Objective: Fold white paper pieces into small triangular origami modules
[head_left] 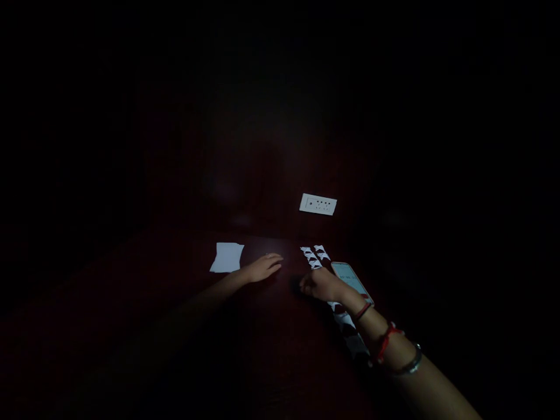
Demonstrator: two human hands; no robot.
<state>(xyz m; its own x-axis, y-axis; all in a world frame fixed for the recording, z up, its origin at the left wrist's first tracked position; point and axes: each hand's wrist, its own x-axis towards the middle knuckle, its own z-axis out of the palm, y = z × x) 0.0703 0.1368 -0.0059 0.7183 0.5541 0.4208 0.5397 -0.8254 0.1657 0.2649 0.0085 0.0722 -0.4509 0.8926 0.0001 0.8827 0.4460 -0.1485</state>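
My left hand (263, 267) lies flat on the dark reddish table (266, 332), fingers stretched out and holding nothing. Just left of it is a small stack of white paper sheets (228, 257). My right hand (321, 284) is over the table to the right, its fingers curled together; whatever may be between them is hidden. Small white folded paper pieces (311, 258) lie in rows beyond the right hand, and more white pieces (345, 321) run beneath and in front of the wrist. Part of these rows is covered by my hand and forearm.
A phone (350, 279) with a lit screen lies right beside my right hand, partly behind the wrist. On the wall (258, 192) behind the table is a white socket panel (318, 204). The surroundings are very dark, so the table's edges hardly show.
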